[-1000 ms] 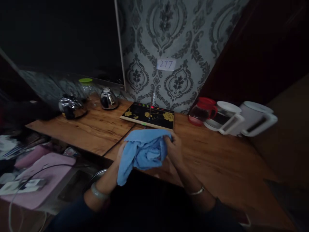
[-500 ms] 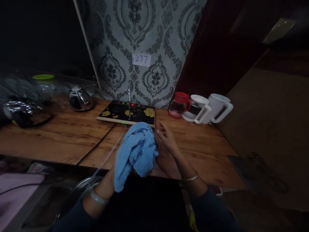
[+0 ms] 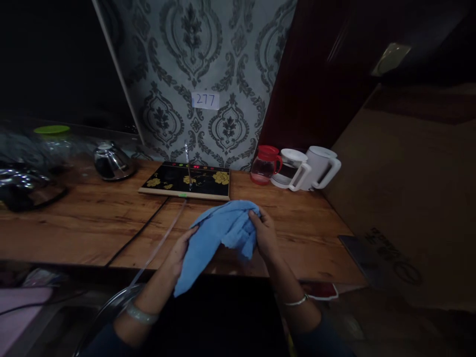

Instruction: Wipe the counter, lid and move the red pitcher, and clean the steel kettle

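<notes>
Blue cloth at centre of frame, gripped at both ends, raised in front of the near edge of the wooden table.

Left hand, lower centre-left: thumb along the cloth's edge, the other fingers mostly hidden beneath; closed on the fabric, loosely by the look of it. A long corner hangs down below that hand. Right hand, just right of centre: thumb pressed on top, fingers curled behind, a bunched fold pinched between. Whether anything sits under or inside the cloth, cannot tell.

Step in hand, as I judge it: working the cloth between two hands, turning or regripping it. Next move would call for keeping the right pinch firm while the left gathers the hanging corner, with the cloth kept clear of the black hotplate just beyond it; a red light shows on its panel, so heat is possible.

Upper right of centre: red-lidded jug, white-lidded jug and white pitcher in a row, apart from the hands. Left of frame: shiny kettle, unheld.
</notes>
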A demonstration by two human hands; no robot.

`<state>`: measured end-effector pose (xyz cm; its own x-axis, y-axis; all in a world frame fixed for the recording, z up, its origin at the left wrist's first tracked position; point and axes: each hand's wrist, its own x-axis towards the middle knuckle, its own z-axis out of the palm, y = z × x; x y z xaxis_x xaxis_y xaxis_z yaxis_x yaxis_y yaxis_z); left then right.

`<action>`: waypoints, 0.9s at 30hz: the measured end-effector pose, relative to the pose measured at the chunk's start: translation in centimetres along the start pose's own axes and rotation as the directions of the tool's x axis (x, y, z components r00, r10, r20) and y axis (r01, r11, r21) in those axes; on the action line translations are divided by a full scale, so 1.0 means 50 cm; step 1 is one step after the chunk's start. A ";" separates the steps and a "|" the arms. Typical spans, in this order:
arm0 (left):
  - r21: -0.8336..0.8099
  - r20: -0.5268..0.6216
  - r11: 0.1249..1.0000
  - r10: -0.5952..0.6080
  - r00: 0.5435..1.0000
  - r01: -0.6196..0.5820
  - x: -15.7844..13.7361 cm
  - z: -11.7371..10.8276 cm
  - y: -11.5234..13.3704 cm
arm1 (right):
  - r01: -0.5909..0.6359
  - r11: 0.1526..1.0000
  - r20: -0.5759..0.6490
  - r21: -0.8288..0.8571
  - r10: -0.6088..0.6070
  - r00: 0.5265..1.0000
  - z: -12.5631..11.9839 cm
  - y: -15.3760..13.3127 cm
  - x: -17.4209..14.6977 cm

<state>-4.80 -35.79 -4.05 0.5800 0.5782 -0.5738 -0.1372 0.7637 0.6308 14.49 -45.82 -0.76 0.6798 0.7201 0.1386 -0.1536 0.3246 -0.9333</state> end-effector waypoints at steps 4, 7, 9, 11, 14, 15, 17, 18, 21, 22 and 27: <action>-0.099 -0.044 0.994 0.047 0.998 -0.051 -0.018 0.005 0.005 | -0.087 0.977 -0.038 0.195 0.097 0.995 -0.003 -0.027 -0.003; -0.092 0.107 0.982 0.174 0.979 -0.165 -0.040 0.020 -0.005 | -0.090 0.968 -0.001 0.234 0.093 0.996 0.007 -0.047 -0.016; -0.060 0.216 0.968 0.253 0.943 -0.245 -0.056 0.042 -0.015 | -0.100 0.967 0.086 0.234 0.082 0.993 0.018 -0.061 -0.027; -0.023 0.332 0.951 0.299 0.894 -0.310 -0.067 0.069 -0.025 | -0.137 0.966 0.213 0.220 0.089 0.973 0.031 -0.073 -0.037; 0.044 0.395 0.929 0.321 0.861 -0.366 -0.069 0.098 -0.024 | -0.168 0.973 0.312 0.159 0.112 0.943 0.039 -0.084 -0.036; 0.078 0.380 0.922 0.325 0.866 -0.380 -0.067 0.101 -0.017 | -0.139 0.982 0.296 0.126 0.096 0.950 0.036 -0.086 -0.030; 0.140 0.338 0.906 0.335 0.879 -0.399 -0.059 0.094 0.005 | -0.032 0.999 0.220 0.036 0.024 0.975 0.022 -0.086 -0.011; 0.155 0.321 0.903 0.338 0.885 -0.401 -0.054 0.086 0.018 | 0.025 0.999 0.180 -0.024 -0.020 0.983 0.011 -0.085 0.001; 0.090 0.278 0.935 0.306 0.911 -0.342 -0.036 0.058 0.056 | 0.134 0.972 0.082 -0.191 -0.120 0.989 -0.028 -0.076 0.036; 0.055 0.267 0.951 0.278 0.923 -0.303 -0.032 0.051 0.065 | 0.153 0.961 0.061 -0.231 -0.143 0.988 -0.041 -0.073 0.045; -0.052 0.170 0.957 0.290 0.942 -0.285 -0.020 0.049 0.083 | 0.168 0.936 0.049 -0.309 -0.160 0.986 -0.075 -0.060 0.069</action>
<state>-3.99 -33.91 0.42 0.6432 0.7171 -0.2684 -0.3384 0.5807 0.7404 19.98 -46.61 1.30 0.6597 0.6880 0.3024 0.1916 0.2351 -0.9529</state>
